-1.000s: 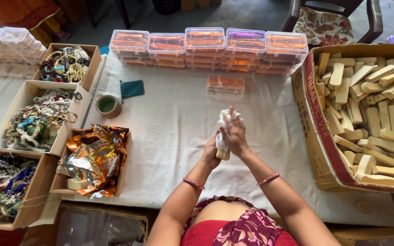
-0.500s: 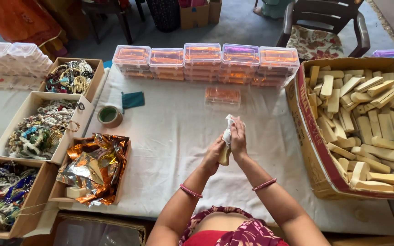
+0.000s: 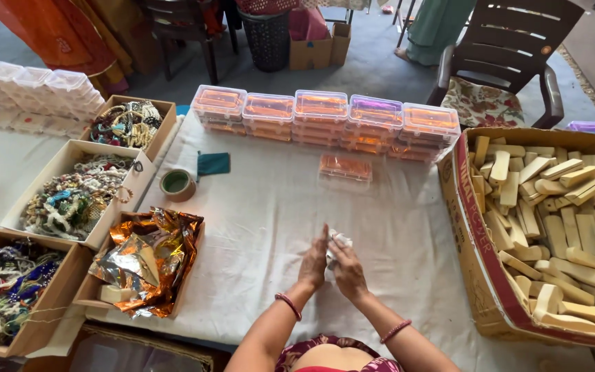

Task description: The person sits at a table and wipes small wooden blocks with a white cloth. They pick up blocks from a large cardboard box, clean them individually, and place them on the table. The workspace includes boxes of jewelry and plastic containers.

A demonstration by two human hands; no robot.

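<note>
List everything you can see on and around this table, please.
white wrapped piece: one, white, between both hands
clear lidded boxes: stacked row, orange contents, table's far edge
single clear box: one, orange contents, before the row
wooden pieces: many, pale, big carton on the right
bead boxes: three, mixed colours, left
foil sheets: crumpled, orange-gold, box at front left
tape roll: one, greenish, near bead boxes
left hand: on the piece
right hand: on the piece

Both forearms reach fwd, converging. Left hand upright on edge, fingers straight, palm facing right hand, which presses against it, fingers curled. Bangle on each wrist.
</note>
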